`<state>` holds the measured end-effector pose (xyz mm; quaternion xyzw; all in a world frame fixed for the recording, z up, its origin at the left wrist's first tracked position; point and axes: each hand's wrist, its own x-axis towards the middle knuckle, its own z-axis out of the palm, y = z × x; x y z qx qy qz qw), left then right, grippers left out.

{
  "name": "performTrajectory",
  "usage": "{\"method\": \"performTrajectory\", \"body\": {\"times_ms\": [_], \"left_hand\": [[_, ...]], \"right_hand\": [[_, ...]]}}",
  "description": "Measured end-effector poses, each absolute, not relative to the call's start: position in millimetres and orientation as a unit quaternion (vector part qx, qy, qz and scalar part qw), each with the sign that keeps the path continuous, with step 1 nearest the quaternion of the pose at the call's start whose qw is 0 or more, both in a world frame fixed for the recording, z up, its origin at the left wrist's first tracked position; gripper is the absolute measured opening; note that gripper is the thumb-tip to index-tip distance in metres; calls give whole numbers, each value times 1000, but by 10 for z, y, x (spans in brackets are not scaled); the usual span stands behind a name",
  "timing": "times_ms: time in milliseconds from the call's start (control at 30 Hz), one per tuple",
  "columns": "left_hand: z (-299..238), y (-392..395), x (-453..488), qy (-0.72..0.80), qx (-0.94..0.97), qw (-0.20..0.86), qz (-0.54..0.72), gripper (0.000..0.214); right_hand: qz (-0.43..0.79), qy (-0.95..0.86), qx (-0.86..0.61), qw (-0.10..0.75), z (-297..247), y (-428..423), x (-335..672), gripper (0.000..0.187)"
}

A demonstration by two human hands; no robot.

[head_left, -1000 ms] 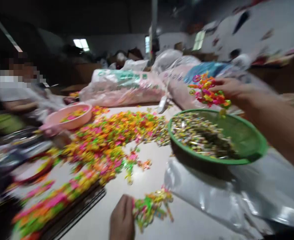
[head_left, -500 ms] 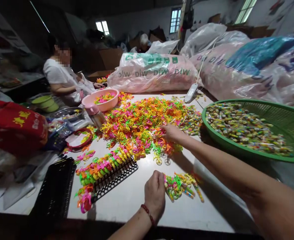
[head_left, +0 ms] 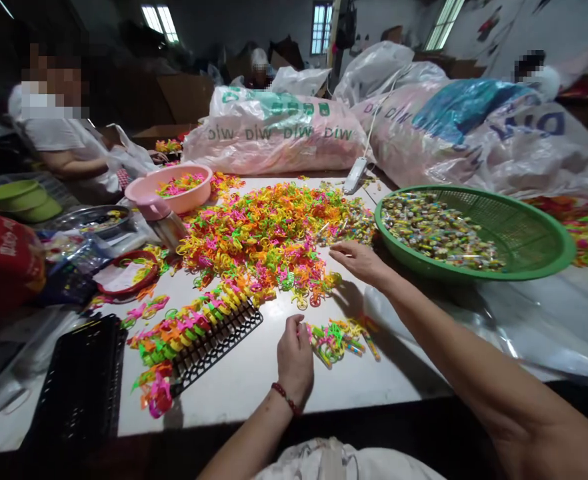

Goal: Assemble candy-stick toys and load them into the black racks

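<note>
I'm judging toys (head_left: 335,339), three o'clock of left hand (head_left: 295,353) (curled, hold unclear), light, edge-pinchable; right hand (head_left: 360,260) half-uncurled, seemingly empty.

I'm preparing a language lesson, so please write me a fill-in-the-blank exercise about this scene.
1. Just behind the left hand sits a beaded ____.
2. The hand nearer the mesh basket is the ____ one.
3. The table under the colourful pieces is ____.
4. The mesh basket is ____.

Missing words: bracelet; right; white; green.
</note>
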<state>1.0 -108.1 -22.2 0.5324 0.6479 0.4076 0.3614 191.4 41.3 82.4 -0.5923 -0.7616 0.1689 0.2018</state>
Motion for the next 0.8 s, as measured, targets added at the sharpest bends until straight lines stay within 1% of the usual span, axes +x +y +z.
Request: {"method": "performTrajectory", "body": {"times_ms": [133, 233, 333, 467, 600, 700, 800], "left_hand": [[-221, -1067, 4, 647, 540, 356, 403, 26], [-231, -1063, 6, 652, 543, 350, 397, 26], [-241, -1070, 3, 648, 554, 346, 392, 26], [-225, -1090, 10, 593, 624, 342, 378, 22], [-190, -1135, 77, 499, 720, 313, 366, 20], [-189, -1184, 148, 464, 760, 278, 361, 19], [-194, -1175, 187, 483, 749, 239, 387, 14]], "right_hand": [[146, -760, -566, 286, 551, -438, 2071, 23], [104, -786, -533, 295, 296, -1010, 2046, 22], [48, -808, -516, 280, 72, -1369, 2006, 24], [-16, -805, -539, 248, -115, -1556, 2063, 29], [-38, -785, -573, 233, -191, -1578, 2232, 22], [-34, -777, -582, 237, -195, -1567, 2336, 19], [-2, -775, -574, 265, -112, -1507, 2389, 20]]}}
